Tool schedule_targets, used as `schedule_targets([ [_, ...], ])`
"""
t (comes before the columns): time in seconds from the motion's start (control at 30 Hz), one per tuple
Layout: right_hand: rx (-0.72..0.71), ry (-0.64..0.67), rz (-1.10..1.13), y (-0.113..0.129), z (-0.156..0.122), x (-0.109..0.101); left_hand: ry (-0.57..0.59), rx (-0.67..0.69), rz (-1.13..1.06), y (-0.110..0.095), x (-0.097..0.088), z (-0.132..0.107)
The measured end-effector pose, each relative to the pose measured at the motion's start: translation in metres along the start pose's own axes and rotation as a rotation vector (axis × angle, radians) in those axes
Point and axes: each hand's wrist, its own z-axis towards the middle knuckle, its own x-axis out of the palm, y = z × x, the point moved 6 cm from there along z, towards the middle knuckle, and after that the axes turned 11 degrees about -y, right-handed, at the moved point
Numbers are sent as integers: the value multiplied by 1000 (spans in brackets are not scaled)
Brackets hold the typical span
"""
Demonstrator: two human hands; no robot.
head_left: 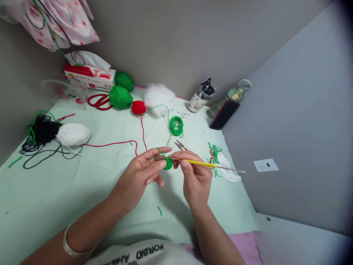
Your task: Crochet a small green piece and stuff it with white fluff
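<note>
My left hand (143,173) pinches a small green crocheted piece (168,163) between thumb and fingers, with green yarn looped over the index finger. My right hand (193,176) grips a yellow-handled crochet hook (205,163), its tip at the green piece and its metal end pointing right. The green strand runs up to a small coil of green yarn (176,126) on the pale green table cover (82,184). Small snips (180,145) lie just beyond my fingers.
Two green yarn balls (120,96), a red ball (138,107), white stuffing (159,96), white yarn (73,134), black yarn (42,129), red scissors (98,101) and a tissue box (89,75) lie at the back. A jar (199,99), phone (224,114) and yarn scraps (214,151) sit right, by the wall.
</note>
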Motion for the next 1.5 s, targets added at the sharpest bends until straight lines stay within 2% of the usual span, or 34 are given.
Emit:
schedule_targets([
  [0.07,-63,17,-65,1,-3,1,-49,45,35,0,-3,1],
  [0.13,-232,54,-199,7,-9,3,-76,68,30,0,-4,3],
  [0.2,-433,93,-336,14,-15,6,-66,19,-24,2,-4,4],
  [0.23,-488,104,-366,15,-17,7,-55,-26,-59,4,-3,5],
  [0.27,-482,96,-358,15,-16,5,-46,-73,-95,6,-3,5],
  [0.3,-427,71,-314,13,-14,3,-43,-110,-125,6,-3,6],
  [0.37,-204,-1,-138,4,-6,-5,-54,-136,-156,5,-4,6],
  [0.43,18,-41,68,-5,-2,-7,-59,-95,-146,2,-5,6],
  [0.5,139,-13,190,-11,-1,-3,-47,-33,-98,-1,-3,5],
  [0.6,168,24,197,-15,-4,1,-44,24,-45,0,-1,3],
  [0.7,214,18,212,-19,-6,2,-28,-6,-59,1,1,1],
  [0.97,486,-114,369,-30,0,-4,66,-154,-141,0,2,-1],
  [1.07,585,-126,406,-34,2,-5,79,-131,-141,-1,1,2],
  [1.17,576,-75,430,-32,1,-1,27,-29,-46,-1,-3,3],
  [1.27,404,2,325,-24,-1,3,-32,68,101,-1,-6,3],
  [1.37,267,22,216,-20,-5,4,-46,103,142,0,-6,1],
  [1.5,311,-21,244,-24,-5,3,-78,126,81,-4,-7,2],
])
